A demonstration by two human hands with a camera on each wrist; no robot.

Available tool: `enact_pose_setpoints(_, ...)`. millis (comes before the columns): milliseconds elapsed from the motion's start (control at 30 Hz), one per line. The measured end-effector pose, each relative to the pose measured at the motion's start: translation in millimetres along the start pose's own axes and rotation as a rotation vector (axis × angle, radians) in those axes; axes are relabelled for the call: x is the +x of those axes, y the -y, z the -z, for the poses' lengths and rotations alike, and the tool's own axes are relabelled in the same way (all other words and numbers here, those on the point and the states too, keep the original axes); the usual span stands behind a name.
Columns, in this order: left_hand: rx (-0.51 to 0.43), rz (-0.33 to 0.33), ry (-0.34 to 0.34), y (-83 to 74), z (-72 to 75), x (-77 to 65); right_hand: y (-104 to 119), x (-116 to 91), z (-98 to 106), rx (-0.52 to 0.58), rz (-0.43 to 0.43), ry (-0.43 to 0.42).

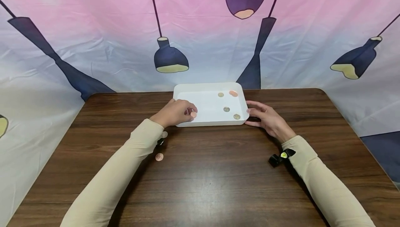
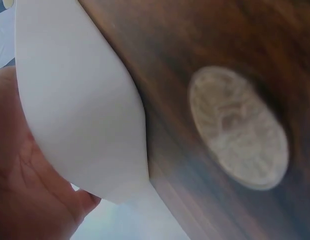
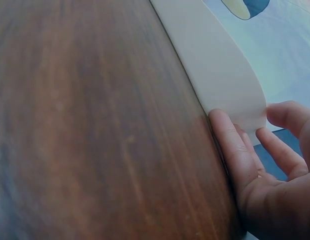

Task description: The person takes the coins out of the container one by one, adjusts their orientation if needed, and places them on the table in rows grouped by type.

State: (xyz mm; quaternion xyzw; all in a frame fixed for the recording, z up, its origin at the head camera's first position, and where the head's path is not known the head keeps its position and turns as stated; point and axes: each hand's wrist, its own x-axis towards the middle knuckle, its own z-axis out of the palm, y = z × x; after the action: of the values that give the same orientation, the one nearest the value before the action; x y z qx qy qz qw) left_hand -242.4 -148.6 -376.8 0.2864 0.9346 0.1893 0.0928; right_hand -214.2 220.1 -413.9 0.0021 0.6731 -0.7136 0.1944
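A shallow white tray [image 1: 212,123] lies near the table's far edge. My left hand [image 1: 176,113] reaches over its left end and pinches a copper-coloured coin [image 1: 193,114] between thumb and fingers, low over the tray floor. In the left wrist view the tray's outer wall hides that coin. My right hand [image 1: 271,118] is at the tray's right end, its spread fingers [image 3: 227,132] touching the outer wall and rim. Inside the tray's right half lie a gold-toned coin [image 1: 221,94], copper coins [image 1: 233,93], a darker coin [image 1: 226,109] and another gold-toned coin [image 1: 236,116].
On the brown wooden table [image 1: 206,171], a silvery coin [image 1: 164,134] lies by the left wrist, large in the left wrist view. Nearer me is a copper coin [image 1: 159,157]. Behind the table hangs a cloth [image 1: 125,46] printed with lamps. Both wrists wear small black cameras.
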Motion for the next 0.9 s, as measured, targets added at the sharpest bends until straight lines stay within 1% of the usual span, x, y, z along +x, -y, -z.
enact_pose_setpoints(133, 0.004, -0.007, 0.007, 0.3, -0.1, 0.6, -1.3, -0.1, 0.8, 0.002, 0.000, 0.002)
enact_pose_setpoints(233, 0.004, -0.031, -0.008, 1.2, 0.0, 0.4, -1.5, -0.1, 1.2, 0.000, -0.002, 0.002)
enact_pose_setpoints(367, -0.007, -0.060, -0.056, 1.2, 4.3, -2.9, -1.0, 0.5, 1.4, 0.002, 0.000, 0.006)
enact_pose_setpoints(467, 0.006, -0.079, -0.095, -0.3, 9.8, -8.4, -0.4, 1.4, 1.2, 0.005, 0.002, 0.007)
enact_pose_setpoints(567, 0.018, -0.106, -0.126, -1.6, 14.2, -16.6, -0.1, 1.7, 1.1, 0.007, -0.003, 0.000)
enact_pose_setpoints(767, -0.064, -0.134, -0.169, -6.2, 17.4, -41.5, -0.3, 1.2, 1.0, 0.008, -0.006, -0.012)
enact_pose_setpoints(900, -0.075, -0.144, -0.184, -11.2, 17.6, -59.2, -0.6, 1.6, 0.6, 0.016, -0.003, -0.009)
